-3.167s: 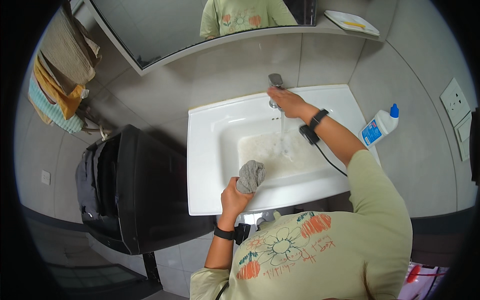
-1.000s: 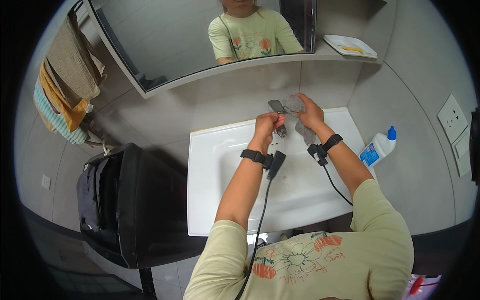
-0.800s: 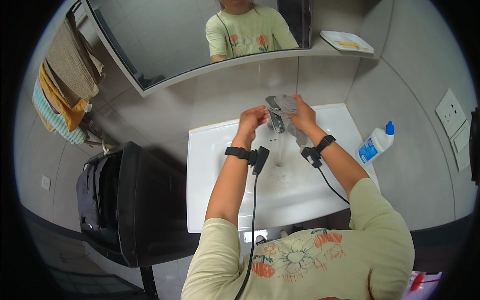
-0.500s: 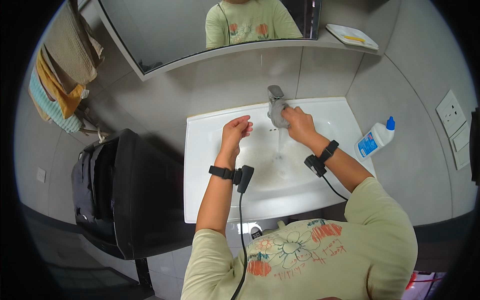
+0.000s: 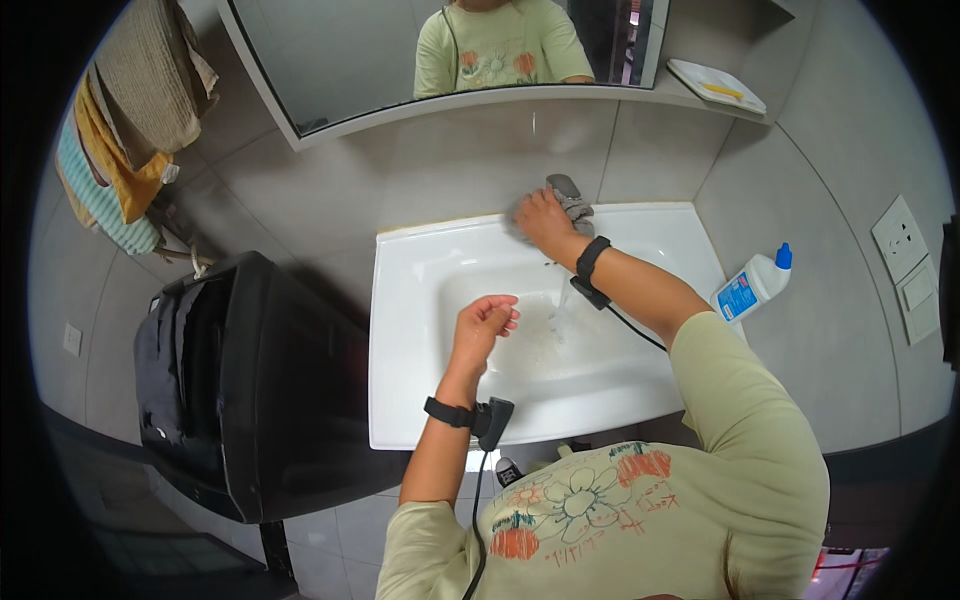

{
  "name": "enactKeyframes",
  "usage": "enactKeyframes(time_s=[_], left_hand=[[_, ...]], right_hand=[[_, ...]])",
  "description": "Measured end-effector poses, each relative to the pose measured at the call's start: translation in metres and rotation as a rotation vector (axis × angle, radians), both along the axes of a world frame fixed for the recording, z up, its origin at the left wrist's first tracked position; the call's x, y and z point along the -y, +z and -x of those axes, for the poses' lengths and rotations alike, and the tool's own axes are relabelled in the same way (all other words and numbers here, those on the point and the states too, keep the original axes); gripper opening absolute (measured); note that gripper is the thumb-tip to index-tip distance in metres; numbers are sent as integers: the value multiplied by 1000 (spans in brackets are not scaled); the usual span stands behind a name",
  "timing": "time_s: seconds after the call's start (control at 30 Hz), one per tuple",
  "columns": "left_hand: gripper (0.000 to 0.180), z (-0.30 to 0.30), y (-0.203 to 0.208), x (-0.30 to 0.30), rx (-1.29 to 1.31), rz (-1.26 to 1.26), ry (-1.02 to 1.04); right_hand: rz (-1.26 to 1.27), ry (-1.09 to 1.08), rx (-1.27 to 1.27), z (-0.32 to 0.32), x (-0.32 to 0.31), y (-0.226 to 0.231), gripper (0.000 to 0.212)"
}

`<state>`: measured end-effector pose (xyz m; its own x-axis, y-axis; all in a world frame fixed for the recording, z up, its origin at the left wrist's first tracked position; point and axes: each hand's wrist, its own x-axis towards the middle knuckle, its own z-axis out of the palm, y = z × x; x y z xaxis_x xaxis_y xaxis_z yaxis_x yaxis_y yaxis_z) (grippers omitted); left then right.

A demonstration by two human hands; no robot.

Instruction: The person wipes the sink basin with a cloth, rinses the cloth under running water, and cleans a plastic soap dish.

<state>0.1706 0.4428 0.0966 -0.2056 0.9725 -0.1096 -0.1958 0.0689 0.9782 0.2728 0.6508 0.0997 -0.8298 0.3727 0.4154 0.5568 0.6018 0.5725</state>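
Note:
A grey cloth [image 5: 576, 207] is wrapped around the tap [image 5: 563, 186] at the back of the white washbasin [image 5: 405, 400]. My right hand [image 5: 548, 220] presses on it from the left side, fingers bent over the cloth and partly hidden. Water runs from the spout into the bowl, where greyish suds lie around the drain. Over the left part of the bowl hovers my left hand [image 5: 486, 328], loosely curved, apart from the basin and holding nothing. Each wrist wears a black strap with a small cabled device.
A white bottle with a blue cap [image 5: 754, 284] stands on the basin's right rim. Left of the basin is a black bin-like container [image 5: 290, 400] with dark fabric. Towels [image 5: 150, 90] hang at the upper left. A mirror [image 5: 350, 60] and a shelf dish [image 5: 715, 85] are above.
My right hand has moved from the tap's right side to its left, with the cloth around the tap. The left hand has come down toward me, over the bowl.

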Motion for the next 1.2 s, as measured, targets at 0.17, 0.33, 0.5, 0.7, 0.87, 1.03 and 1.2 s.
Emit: enactKeyframes(time_s=[0.17,0.33,0.5,0.7,0.87,1.03,1.2], left_hand=[[17,9,1,34,-29,16,20],[16,24,-8,72,-70,89,108],[16,27,-11,75,-91,119,92],[18,10,-12,39,-342,6,52],[38,-14,15,-41,-846,-385,103],[46,-44,27,-130,-1189,-601,49],[49,-50,20,-154,-1358,-495,-79]], right_hand=[[427,-192,160,-5,32,13,24],[711,-210,-52,-87,79,28,33],[972,-379,-536,-154,38,33,49],[898,-164,-742,-129,1,12,56],[1049,-53,-531,-141,37,33,53],[1027,-200,-573,-201,71,4,47],[1046,-378,-689,-251,105,-13,43]])
